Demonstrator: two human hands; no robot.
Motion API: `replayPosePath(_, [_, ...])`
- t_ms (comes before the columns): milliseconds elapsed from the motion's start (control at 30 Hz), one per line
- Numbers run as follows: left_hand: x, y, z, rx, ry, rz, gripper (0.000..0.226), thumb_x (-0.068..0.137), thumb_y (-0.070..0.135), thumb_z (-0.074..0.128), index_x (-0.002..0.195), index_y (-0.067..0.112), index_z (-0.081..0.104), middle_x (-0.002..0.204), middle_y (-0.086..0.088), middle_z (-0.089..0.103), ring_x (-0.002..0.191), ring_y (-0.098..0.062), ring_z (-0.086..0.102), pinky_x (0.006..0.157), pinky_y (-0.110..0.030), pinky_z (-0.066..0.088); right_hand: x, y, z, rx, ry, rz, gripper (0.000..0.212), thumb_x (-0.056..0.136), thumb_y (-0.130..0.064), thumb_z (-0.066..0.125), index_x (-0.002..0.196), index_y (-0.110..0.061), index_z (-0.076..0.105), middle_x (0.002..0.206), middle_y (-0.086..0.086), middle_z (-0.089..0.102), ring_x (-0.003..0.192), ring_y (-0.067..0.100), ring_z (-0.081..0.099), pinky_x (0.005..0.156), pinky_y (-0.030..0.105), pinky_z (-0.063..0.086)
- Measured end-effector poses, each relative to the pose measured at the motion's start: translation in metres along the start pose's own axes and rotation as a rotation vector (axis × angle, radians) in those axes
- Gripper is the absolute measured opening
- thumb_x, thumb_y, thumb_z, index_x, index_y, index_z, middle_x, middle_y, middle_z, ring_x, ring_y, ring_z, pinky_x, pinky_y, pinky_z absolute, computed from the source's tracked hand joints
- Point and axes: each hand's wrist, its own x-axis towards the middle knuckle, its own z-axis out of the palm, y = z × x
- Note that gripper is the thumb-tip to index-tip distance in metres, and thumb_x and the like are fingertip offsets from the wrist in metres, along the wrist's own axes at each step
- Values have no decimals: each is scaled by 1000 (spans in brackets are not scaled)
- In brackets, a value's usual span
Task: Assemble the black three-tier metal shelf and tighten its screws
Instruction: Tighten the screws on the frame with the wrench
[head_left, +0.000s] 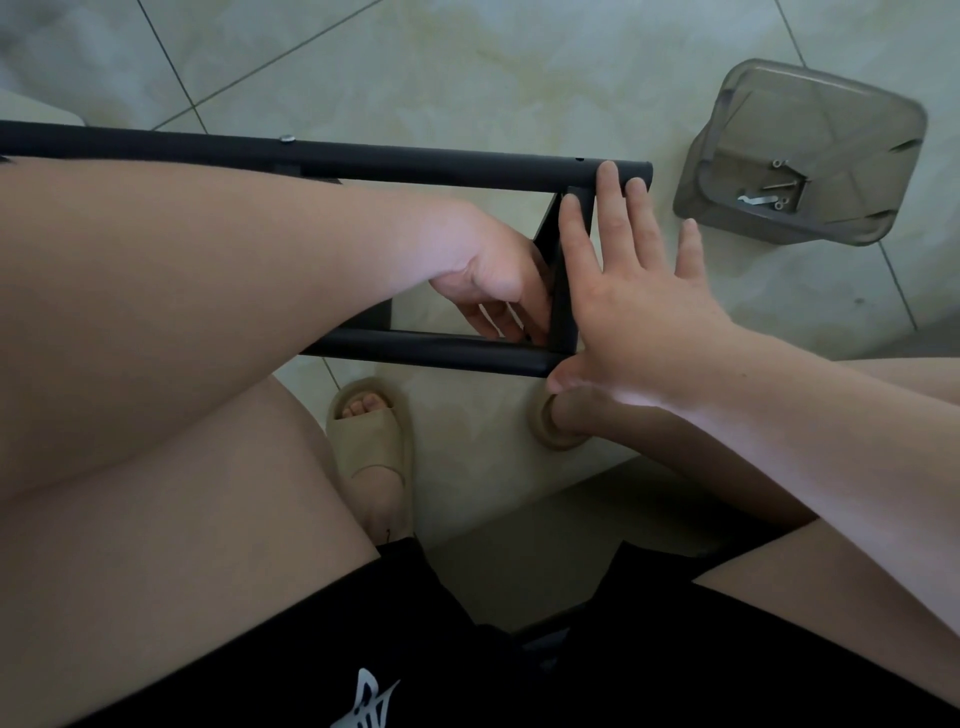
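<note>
Both hands' fingers (607, 183) press the black shelf frame's (415, 165) end.

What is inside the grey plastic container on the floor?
The grey plastic container holds a small metal wrench and a few loose screws. Nothing covers them; the exact screw count is unclear.

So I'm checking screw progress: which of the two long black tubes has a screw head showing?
The far tube, along the top of the view; a silver screw head sits on it. The near tube shows none.

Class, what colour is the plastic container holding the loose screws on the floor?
Translucent smoky grey container, seen in the head view.
</note>
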Motion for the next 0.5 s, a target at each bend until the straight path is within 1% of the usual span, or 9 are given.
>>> replayPosePath(167, [0,2,3,-20,8,12,24,91,4,65,115,2,67,92,-8,68,77,-17,60,88,-35,51,0,0,1,0,10,-3,145,70,-64,80,156,-10,-23,160,19,-35,151,38,-25,119,65,-1])
replayPosePath(267, [-1,3,3,-35,4,18,26,90,0,64,117,3,66,89,-6,68,77,-16,60,92,-37,49,0,0,0,3,7,-4,144,71,-64,80,156,-10,-23,160,18,-35,152,37,-25,119,65,-1])
replayPosePath(300, [-1,3,2,-36,5,22,29,90,-1,64,119,2,65,91,-7,68,78,-17,61,93,-38,49,-1,1,0,1,8,-5,144,71,-64,80,156,-10,-23,160,19,-35,152,37,-25,119,65,-1])
replayPosePath(400, [-2,3,1,-37,3,30,37,90,-3,63,126,3,63,106,-13,69,87,-19,63,98,-40,51,-1,0,-1,-1,4,-3,144,71,-64,80,156,-10,-23,160,19,-35,152,38,-24,119,64,-1])
replayPosePath(500, [-2,3,-1,-38,-8,21,35,91,2,64,126,6,64,115,-13,70,90,-20,66,91,-38,54,-1,0,-2,1,-2,2,144,71,-63,80,156,-10,-23,160,18,-35,152,37,-25,119,64,-1])
